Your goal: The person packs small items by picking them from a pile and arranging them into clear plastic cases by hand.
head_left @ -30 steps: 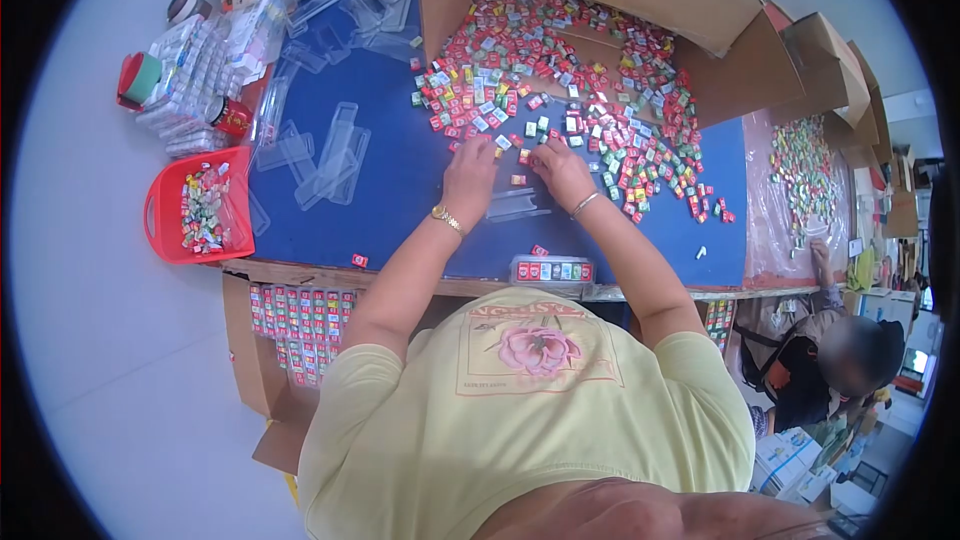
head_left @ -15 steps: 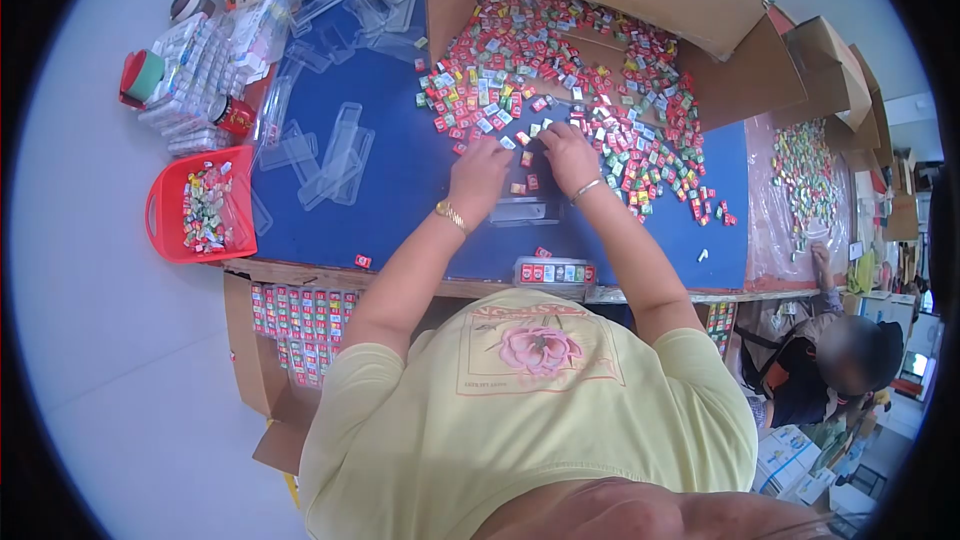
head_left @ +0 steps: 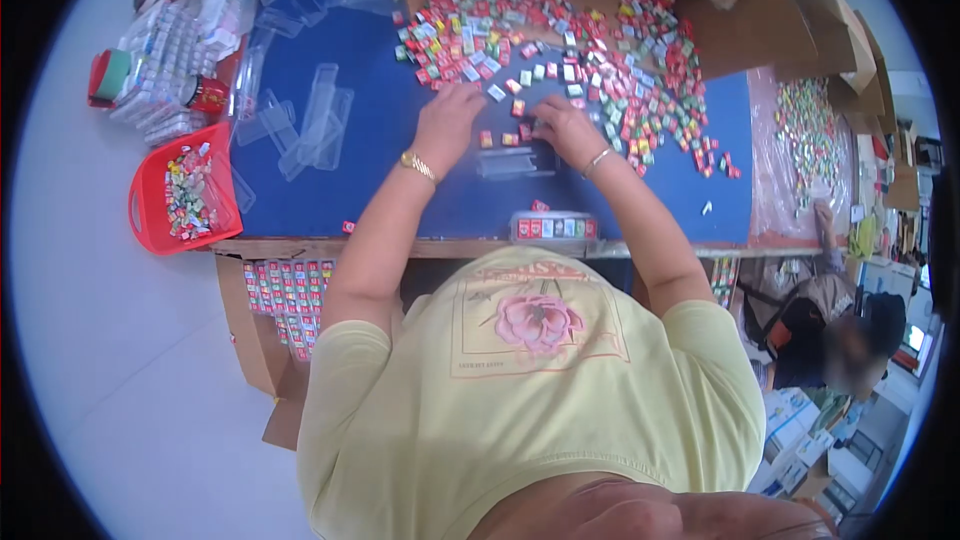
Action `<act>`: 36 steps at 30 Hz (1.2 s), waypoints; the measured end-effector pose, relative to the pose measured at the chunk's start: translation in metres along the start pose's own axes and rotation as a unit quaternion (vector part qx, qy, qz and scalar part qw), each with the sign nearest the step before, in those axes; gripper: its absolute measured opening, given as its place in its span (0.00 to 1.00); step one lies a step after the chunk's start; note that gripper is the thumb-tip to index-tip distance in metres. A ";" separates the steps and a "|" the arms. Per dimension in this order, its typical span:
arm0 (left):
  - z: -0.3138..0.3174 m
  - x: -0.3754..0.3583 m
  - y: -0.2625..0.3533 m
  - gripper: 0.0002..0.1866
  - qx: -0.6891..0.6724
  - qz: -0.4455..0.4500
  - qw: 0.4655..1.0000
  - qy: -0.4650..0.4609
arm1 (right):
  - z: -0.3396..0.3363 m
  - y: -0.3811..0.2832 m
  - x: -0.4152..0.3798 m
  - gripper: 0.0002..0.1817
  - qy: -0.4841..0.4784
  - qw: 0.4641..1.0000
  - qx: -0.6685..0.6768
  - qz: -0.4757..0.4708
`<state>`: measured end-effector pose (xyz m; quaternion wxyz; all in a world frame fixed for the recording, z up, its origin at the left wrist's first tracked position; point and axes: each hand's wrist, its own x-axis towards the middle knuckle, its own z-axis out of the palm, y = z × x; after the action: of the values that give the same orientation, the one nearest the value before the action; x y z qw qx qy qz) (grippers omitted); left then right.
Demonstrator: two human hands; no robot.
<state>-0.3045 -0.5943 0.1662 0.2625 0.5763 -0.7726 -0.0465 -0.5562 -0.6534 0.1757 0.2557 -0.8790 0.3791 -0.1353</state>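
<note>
My left hand (head_left: 450,122), with a gold watch, hovers at the near left edge of a heap of small printed blocks (head_left: 480,35). Its fingers reach forward, slightly apart, and no block shows in them. My right hand (head_left: 568,130), wearing a bracelet, has its fingers bent together at a small red block (head_left: 525,130). Beside that, two more blocks (head_left: 497,140) lie in front of a clear plastic tray (head_left: 512,163). Closer to my body, a filled clear tray (head_left: 553,227) holds a row of several blocks at the table edge.
Empty clear trays (head_left: 318,125) lie on the blue table at left. A red bin (head_left: 150,210) of blocks and stacked packs (head_left: 165,55) stand beyond. Cardboard boxes (head_left: 755,25) enclose the heap. Filled trays (head_left: 290,290) sit below the table. Another person (head_left: 830,330) works at right.
The view has shifted, so the table sits higher in it. My left hand has moved left from the middle; my right hand has come nearer the loose blocks. Another block now lies beside them.
</note>
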 end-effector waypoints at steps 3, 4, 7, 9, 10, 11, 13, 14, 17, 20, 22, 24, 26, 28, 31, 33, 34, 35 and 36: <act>0.003 -0.002 -0.008 0.13 0.022 -0.022 0.999 -0.036 | -0.005 -0.004 -0.006 0.14 0.005 1.000 0.007 0.009; 0.004 -0.004 -0.010 0.14 0.038 -0.033 0.998 -0.046 | -0.007 -0.005 -0.009 0.14 0.010 1.000 0.007 0.005; -0.006 -0.022 -0.009 0.14 0.015 -0.095 0.994 -0.053 | -0.021 -0.008 -0.030 0.13 -0.011 1.000 0.018 0.019; -0.013 -0.037 0.001 0.14 0.005 -0.127 0.990 -0.056 | -0.023 -0.006 -0.042 0.12 -0.024 0.999 0.024 0.024; -0.017 -0.043 0.007 0.16 -0.005 -0.137 0.989 -0.061 | -0.020 -0.003 -0.046 0.12 -0.010 0.999 0.008 0.036; -0.022 -0.047 0.013 0.18 -0.015 -0.147 0.987 -0.064 | -0.018 0.001 -0.048 0.12 0.005 0.999 -0.009 0.045; -0.028 -0.051 0.020 0.20 -0.019 -0.157 0.986 -0.059 | -0.016 0.004 -0.041 0.12 0.023 0.998 -0.028 0.047; -0.028 -0.053 0.024 0.20 -0.021 -0.148 0.987 -0.053 | -0.014 0.004 -0.036 0.13 0.020 0.998 -0.025 0.050; -0.022 -0.055 0.035 0.22 -0.022 -0.130 0.990 -0.044 | -0.007 -0.007 -0.024 0.13 0.013 0.998 -0.016 0.057; -0.011 -0.045 0.039 0.21 -0.053 -0.104 0.993 -0.029 | -0.001 -0.030 -0.009 0.16 0.060 0.994 -0.096 0.006; -0.005 -0.037 0.038 0.20 -0.058 -0.096 0.993 -0.029 | 0.003 -0.028 -0.004 0.16 0.053 0.993 -0.106 -0.016; 0.000 -0.033 0.036 0.19 -0.076 -0.081 0.993 -0.038 | 0.009 -0.024 -0.001 0.16 0.033 0.990 -0.124 -0.052; 0.004 -0.032 0.035 0.19 -0.077 -0.075 0.993 -0.041 | 0.009 -0.024 -0.001 0.16 0.032 0.990 -0.130 -0.053; 0.007 -0.030 0.034 0.18 -0.078 -0.062 0.994 -0.046 | 0.007 -0.023 -0.002 0.17 0.029 0.988 -0.142 -0.054; 0.005 -0.035 0.038 0.17 -0.072 -0.080 0.994 -0.036 | 0.008 -0.028 0.003 0.17 0.023 0.981 -0.147 -0.121; 0.003 -0.040 0.043 0.17 -0.068 -0.088 0.993 -0.031 | 0.009 -0.029 0.006 0.17 0.020 0.977 -0.148 -0.153; 0.001 -0.043 0.046 0.17 -0.066 -0.095 0.993 -0.030 | 0.010 -0.030 0.008 0.17 0.013 0.977 -0.153 -0.147; 0.000 -0.045 0.048 0.16 -0.063 -0.102 0.992 -0.027 | 0.011 -0.031 0.010 0.17 0.006 0.977 -0.159 -0.143; -0.001 -0.045 0.048 0.16 -0.060 -0.111 0.992 -0.024 | 0.011 -0.032 0.013 0.16 0.000 0.976 -0.164 -0.140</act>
<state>-0.3368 -0.5369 0.1694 0.2712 0.6402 -0.7060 -0.1350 -0.5232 -0.6409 0.1846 0.0866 -0.9534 0.2690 -0.1053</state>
